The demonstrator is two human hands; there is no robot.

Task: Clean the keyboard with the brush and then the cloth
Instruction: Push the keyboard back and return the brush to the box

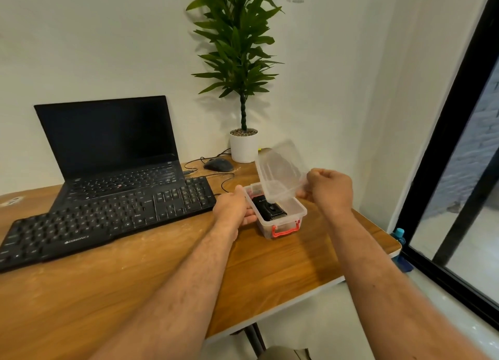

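Note:
A black keyboard (102, 219) lies on the wooden desk in front of an open laptop. To its right stands a small clear plastic box (294, 214) with a red clasp. My left hand (233, 207) grips the box's left side. My right hand (328, 188) holds the clear lid (280, 170), lifted and tilted above the box. Inside the box lies a black object (267, 208); I cannot tell whether it is the brush or the cloth.
The black laptop (113, 149) stands open behind the keyboard. A black mouse (218, 164) with its cable and a potted plant (243, 146) sit at the back of the desk (283, 265). The desk's edge runs close by the box on the right, near a window frame.

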